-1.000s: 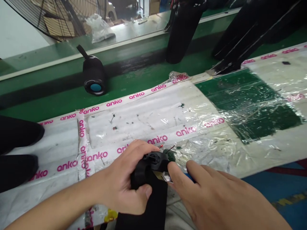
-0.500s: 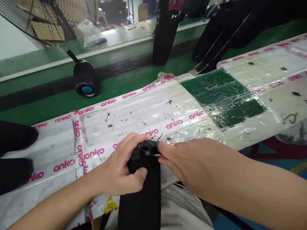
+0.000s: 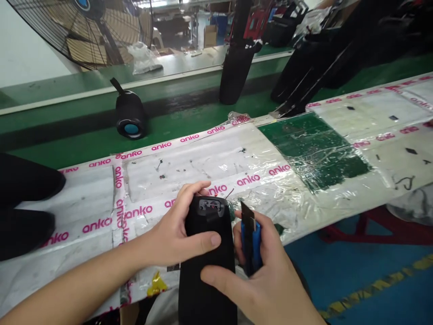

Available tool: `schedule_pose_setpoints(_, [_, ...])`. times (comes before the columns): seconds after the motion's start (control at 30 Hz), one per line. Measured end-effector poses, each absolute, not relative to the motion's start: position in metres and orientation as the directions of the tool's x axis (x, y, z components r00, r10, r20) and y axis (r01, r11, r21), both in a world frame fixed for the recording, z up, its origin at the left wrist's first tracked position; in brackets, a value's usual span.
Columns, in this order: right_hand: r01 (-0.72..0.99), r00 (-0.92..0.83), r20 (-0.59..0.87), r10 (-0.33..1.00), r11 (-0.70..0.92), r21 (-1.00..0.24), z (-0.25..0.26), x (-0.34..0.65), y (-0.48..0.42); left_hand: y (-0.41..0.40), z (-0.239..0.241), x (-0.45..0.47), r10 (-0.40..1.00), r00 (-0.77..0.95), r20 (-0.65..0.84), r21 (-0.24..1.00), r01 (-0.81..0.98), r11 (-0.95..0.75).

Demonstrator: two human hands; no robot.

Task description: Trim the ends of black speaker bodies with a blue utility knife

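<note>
A long black fabric-covered speaker [image 3: 207, 280] stands tilted in front of me at the table's near edge. On its upper end is a recessed panel [image 3: 210, 206] with small sockets or markings too fine to read. My left hand [image 3: 181, 234] wraps round its upper left side, thumb across the front. Curled round a blue utility knife [image 3: 251, 243], my right hand [image 3: 267, 280] is at the speaker's right side. The knife's dark blade points upward, apart from the panel. My right thumb rests against the speaker's front.
Tape-covered white sheeting [image 3: 189, 164] lies over the table. Beyond it, a small black speaker [image 3: 130, 115] with a strap is on the green surface [image 3: 176, 113]. Two dark rounded shapes [image 3: 30, 180] jut in at left. A large fan [image 3: 98, 31] stands behind; a red stool [image 3: 375, 230] is at right.
My right hand has pulled back from the speaker's top to its right side, bringing the knife into view. The speaker's end panel now shows more openly, and my view has shifted slightly.
</note>
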State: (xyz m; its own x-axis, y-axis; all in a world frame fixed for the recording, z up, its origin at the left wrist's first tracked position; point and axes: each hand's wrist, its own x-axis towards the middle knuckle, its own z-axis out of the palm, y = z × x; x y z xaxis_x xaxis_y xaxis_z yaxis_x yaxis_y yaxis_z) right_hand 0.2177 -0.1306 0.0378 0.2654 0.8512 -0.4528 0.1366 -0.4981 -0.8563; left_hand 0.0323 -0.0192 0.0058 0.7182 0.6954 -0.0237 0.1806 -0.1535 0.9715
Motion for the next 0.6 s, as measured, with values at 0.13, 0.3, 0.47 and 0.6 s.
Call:
schedule_pose_setpoints(0.13, [0.097, 0.31, -0.481, 0.82, -0.531, -0.842, 0.032, 0.248, -0.138, -0.008, -0.001, 0.025, 0.636, 0.771, -0.032, 0.985, 0.131, -0.109])
schedule_pose_setpoints(0.3, [-0.065, 0.41, -0.385, 0.827, -0.395, -0.917, 0.021, 0.276, -0.153, -0.003, -0.003, 0.032, 0.614, 0.789, 0.01, 0.966, 0.152, -0.211])
schedule_pose_setpoints(0.47, [-0.163, 0.413, -0.418, 0.809, -0.385, -0.908, 0.018, 0.264, -0.155, -0.009, -0.008, 0.04, 0.625, 0.776, 0.079, 0.96, 0.109, -0.257])
schedule_pose_setpoints(0.6, [-0.274, 0.375, -0.386, 0.843, -0.297, -0.915, 0.018, 0.253, -0.151, -0.012, -0.008, 0.038, 0.637, 0.754, 0.16, 0.962, 0.026, -0.273])
